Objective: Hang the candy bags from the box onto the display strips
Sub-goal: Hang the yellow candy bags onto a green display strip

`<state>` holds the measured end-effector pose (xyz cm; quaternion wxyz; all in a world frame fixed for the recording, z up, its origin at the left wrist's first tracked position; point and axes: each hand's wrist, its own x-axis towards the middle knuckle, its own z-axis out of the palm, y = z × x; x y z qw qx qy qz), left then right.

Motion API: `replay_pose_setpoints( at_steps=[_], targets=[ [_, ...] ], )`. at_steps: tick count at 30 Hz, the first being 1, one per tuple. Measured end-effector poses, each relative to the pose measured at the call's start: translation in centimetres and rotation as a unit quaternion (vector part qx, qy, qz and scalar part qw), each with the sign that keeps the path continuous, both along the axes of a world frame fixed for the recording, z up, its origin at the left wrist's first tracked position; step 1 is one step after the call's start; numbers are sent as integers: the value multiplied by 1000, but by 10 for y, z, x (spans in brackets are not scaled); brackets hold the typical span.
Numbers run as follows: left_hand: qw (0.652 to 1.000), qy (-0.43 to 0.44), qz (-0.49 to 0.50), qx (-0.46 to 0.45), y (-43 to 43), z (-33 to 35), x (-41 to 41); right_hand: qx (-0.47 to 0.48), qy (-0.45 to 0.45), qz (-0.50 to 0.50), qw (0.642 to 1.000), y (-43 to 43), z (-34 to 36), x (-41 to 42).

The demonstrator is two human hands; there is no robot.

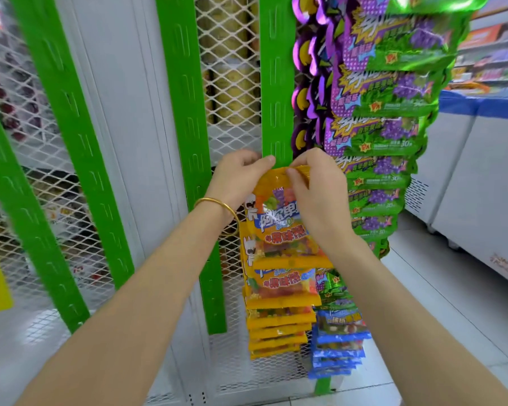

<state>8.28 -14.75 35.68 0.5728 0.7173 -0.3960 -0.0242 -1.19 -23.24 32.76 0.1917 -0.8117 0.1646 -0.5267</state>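
An orange candy bag (pixel 279 227) hangs against a green display strip (pixel 276 83), with its top edge held at the strip. My left hand (pixel 238 177) pinches the bag's top left corner, thumb against the strip. My right hand (pixel 317 189) pinches the top right of the same bag. Below it several more orange bags (pixel 279 320) hang in a column on that strip. The box is out of view.
Two bare green strips (pixel 185 112) (pixel 71 136) hang to the left on a white mesh rack (pixel 232 68). Purple-green grape bags (pixel 387 112) fill a strip to the right, blue bags (pixel 340 344) below them. A white freezer chest (pixel 481 177) stands at the right.
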Motion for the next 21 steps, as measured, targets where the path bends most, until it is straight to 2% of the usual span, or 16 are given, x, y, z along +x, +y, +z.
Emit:
replay_pose_setpoints(
  at_steps=[7, 11, 17, 21],
  targets=[
    [1000, 7, 11, 13, 3, 3, -1, -41, 32, -48, 997, 10, 1, 1],
    [1000, 30, 8, 4, 4, 1, 1, -35, 28, -32, 998, 14, -9, 0],
    [1000, 14, 7, -13, 9, -4, -2, -19, 45, -20, 999, 12, -29, -1],
    [999, 22, -9, -38, 16, -13, -5, -41, 46, -17, 998, 9, -36, -1]
  ],
)
